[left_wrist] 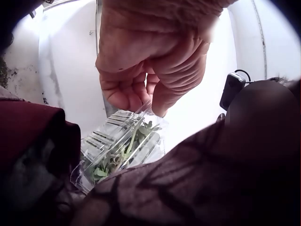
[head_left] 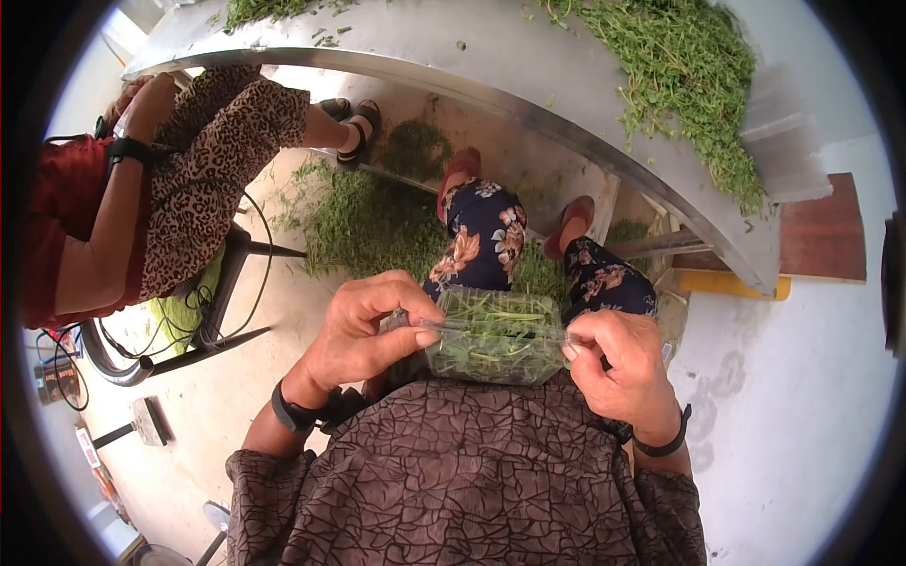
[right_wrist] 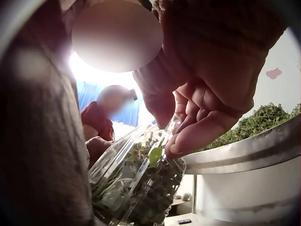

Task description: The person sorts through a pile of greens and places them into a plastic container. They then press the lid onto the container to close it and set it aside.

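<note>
A clear plastic clamshell box full of green leafy stems sits at the lap, between both hands. My left hand pinches the left end of its rim between thumb and fingers. At the opposite end my right hand grips the rim the same way. In the left wrist view, the left hand bends over a corner of the box, whose lid lies over the greens. Seen from the right wrist, the right hand pinches the rim edge, and a leaf shows close beside the fingertips.
A metal table curves across the front, with a heap of cut greens at its right. More greens lie on the floor beneath. Another person sits at the left, near a black chair frame with cables.
</note>
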The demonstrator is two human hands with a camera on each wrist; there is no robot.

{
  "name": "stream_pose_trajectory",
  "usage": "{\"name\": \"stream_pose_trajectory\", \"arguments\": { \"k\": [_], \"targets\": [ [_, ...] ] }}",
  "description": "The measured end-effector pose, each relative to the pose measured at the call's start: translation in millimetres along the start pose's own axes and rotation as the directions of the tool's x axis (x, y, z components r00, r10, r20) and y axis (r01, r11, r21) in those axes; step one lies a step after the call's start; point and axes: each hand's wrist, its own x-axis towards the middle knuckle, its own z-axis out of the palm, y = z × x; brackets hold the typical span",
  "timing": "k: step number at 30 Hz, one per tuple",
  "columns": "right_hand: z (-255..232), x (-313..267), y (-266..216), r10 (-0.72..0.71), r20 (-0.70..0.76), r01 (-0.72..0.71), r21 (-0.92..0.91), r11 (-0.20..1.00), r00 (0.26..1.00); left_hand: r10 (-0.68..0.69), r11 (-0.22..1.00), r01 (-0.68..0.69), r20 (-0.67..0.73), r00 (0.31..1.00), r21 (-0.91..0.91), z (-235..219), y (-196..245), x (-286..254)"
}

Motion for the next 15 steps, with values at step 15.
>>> {"name": "stream_pose_trajectory", "arguments": {
  "k": [15],
  "targets": [
    [-5.5,-4.1,-9.8,0.019,0.070,-0.022,0.033,0.999,0.997,0.092,0.968,-0.118,0.123,0.988,0.223,-2.1,14.8,2.1]
  ]
}}
